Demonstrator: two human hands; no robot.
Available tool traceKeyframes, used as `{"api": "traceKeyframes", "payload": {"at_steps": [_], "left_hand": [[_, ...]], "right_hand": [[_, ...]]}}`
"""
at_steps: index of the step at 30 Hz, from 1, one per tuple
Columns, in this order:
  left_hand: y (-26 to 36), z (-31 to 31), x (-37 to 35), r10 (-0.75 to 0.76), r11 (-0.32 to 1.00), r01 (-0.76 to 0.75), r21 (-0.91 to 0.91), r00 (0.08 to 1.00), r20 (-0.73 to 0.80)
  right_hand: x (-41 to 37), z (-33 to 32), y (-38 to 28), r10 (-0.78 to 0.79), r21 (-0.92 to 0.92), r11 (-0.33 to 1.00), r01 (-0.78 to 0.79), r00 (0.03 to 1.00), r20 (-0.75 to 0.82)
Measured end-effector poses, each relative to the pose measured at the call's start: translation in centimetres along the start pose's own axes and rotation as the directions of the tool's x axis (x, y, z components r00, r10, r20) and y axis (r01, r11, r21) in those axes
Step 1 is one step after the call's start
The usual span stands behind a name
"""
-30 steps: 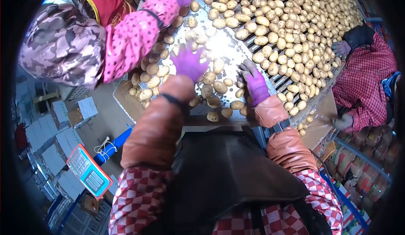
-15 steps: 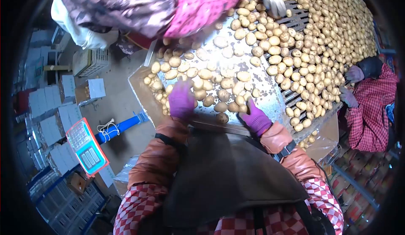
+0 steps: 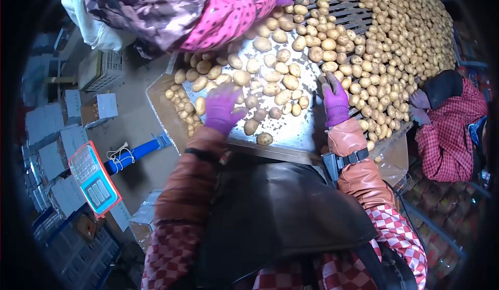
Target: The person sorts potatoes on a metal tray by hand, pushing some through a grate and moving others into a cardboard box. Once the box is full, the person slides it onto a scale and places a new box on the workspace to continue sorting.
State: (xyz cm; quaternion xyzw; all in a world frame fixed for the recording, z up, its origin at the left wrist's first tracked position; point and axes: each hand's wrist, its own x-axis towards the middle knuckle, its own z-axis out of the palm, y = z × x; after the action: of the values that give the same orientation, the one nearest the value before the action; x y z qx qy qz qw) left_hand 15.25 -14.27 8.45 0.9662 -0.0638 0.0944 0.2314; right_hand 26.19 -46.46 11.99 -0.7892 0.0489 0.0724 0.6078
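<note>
My left hand (image 3: 222, 109), in a purple glove, is over the left part of the metal sorting tray (image 3: 301, 142). Its fingers are smeared by motion among potatoes (image 3: 241, 78), and the thumb stands out to the right. At the tray's right side, my right hand (image 3: 336, 104) in a matching glove has its fingers stretched forward, open. Its fingertips are right by the potatoes (image 3: 355, 86) on the slatted grate (image 3: 349, 15). Potatoes lie scattered over the tray, including one (image 3: 264, 138) near its front edge.
Smaller potatoes fill a carton (image 3: 162, 93) at the tray's left end. Across from me a person in a pink sleeve (image 3: 228, 17) reaches over potatoes. Another person in a checked jacket (image 3: 451, 129) works at the right. A scale display (image 3: 94, 178) on a blue post stands at left.
My right hand has moved right and forward from the tray's front edge to the grate side. My left hand stays at the left, and potatoes on the tray have shifted. The pink-sleeved arm has drawn left.
</note>
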Motion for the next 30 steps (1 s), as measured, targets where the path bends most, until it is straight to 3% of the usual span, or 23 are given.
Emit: {"api": "traceKeyframes", "payload": {"at_steps": [1,2,5,6,7,8,9,10,11,13,15,16,17,19,21,23,26,28,29,30], "left_hand": [[-0.2,-1.4,-0.5,-0.024,1.000,0.023,-0.010,0.999,-0.039],[-0.3,-2.9,-0.8,-0.027,0.997,0.023,0.078,0.998,0.052],[-0.8,-4.7,-0.6,-0.316,0.947,0.277,0.164,0.901,0.296],[-1.1,-3.9,-0.6,-0.166,0.972,0.171,0.162,0.985,-0.041],[-1.1,-3.6,0.7,-0.054,0.981,0.080,0.176,0.987,-0.151],[-1.4,-3.0,3.1,0.057,0.980,-0.004,0.197,0.964,-0.261],[-1.7,-2.3,5.7,0.164,0.971,-0.084,0.225,0.916,-0.366],[-2.1,-1.6,8.7,0.129,0.989,-0.099,0.112,0.946,-0.296],[-2.5,-0.6,11.4,0.097,0.995,-0.101,-0.003,0.970,-0.222],[-2.7,1.9,14.2,0.012,0.992,-0.030,-0.124,0.990,-0.141],[0.4,4.3,18.4,-0.062,0.993,0.053,-0.109,0.995,-0.083],[1.3,5.4,18.7,-0.003,0.999,-0.004,0.042,0.986,0.169],[2.4,6.2,16.2,0.115,0.956,-0.141,0.257,0.987,0.114],[1.0,6.4,13.8,0.212,0.966,-0.212,0.149,0.977,0.016],[0.7,3.5,9.4,0.175,0.985,-0.175,0.009,0.985,-0.004],[-0.7,1.3,3.7,0.095,0.995,-0.096,0.013,0.992,0.085],[-1.2,-1.4,-0.4,-0.042,0.999,0.042,-0.004,0.998,0.049],[-0.7,-2.2,-1.3,-0.156,0.984,0.152,0.088,0.987,0.036],[0.7,-1.7,-1.4,-0.105,0.993,0.109,0.050,0.991,-0.078],[2.1,-2.0,-0.7,-0.160,0.987,0.147,0.071,0.962,0.222]], "right_hand": [[-0.7,-0.4,-0.7,0.018,0.012,1.000,-0.018,1.000,-0.011],[-0.5,-1.5,1.7,-0.072,-0.129,0.989,0.071,0.997,-0.003],[-2.5,-1.0,0.8,0.021,-0.276,0.961,-0.009,0.999,0.038],[-2.5,-0.3,1.8,0.005,-0.371,0.928,0.025,0.997,0.079],[-2.9,1.3,2.2,-0.092,-0.442,0.891,0.104,0.995,0.049],[-3.8,2.3,2.4,0.006,-0.536,0.844,0.034,0.997,0.072],[-4.0,3.8,2.3,0.207,-0.526,0.848,-0.067,0.955,0.213],[-5.8,5.3,3.0,-0.113,-0.697,0.651,0.302,0.946,0.305],[-7.0,6.1,3.4,-0.200,-0.704,0.593,0.391,0.918,0.342],[-7.9,5.8,2.3,-0.031,-0.681,0.675,0.285,0.933,0.359],[-8.2,4.4,4.0,0.007,-0.431,0.884,0.182,0.917,0.400],[-8.3,3.4,4.4,0.019,-0.287,0.951,0.113,0.908,0.419],[-8.7,2.4,4.9,0.052,-0.256,0.965,0.047,0.929,0.366],[-9.6,0.6,4.9,0.113,-0.166,0.984,-0.070,0.959,0.261],[-10.4,-1.6,3.6,0.101,-0.201,0.978,-0.061,0.976,0.195],[-11.2,-3.2,4.6,0.155,-0.131,0.982,-0.137,0.977,0.144],[-11.8,-3.8,6.4,0.222,0.160,0.957,-0.240,0.967,0.126],[-11.2,-3.1,6.5,0.269,0.080,0.956,-0.283,0.951,0.151],[-10.9,-2.6,6.5,0.279,0.052,0.955,-0.290,0.947,0.162],[-10.5,-1.8,6.5,0.231,-0.010,0.973,-0.233,0.961,0.150]]}}
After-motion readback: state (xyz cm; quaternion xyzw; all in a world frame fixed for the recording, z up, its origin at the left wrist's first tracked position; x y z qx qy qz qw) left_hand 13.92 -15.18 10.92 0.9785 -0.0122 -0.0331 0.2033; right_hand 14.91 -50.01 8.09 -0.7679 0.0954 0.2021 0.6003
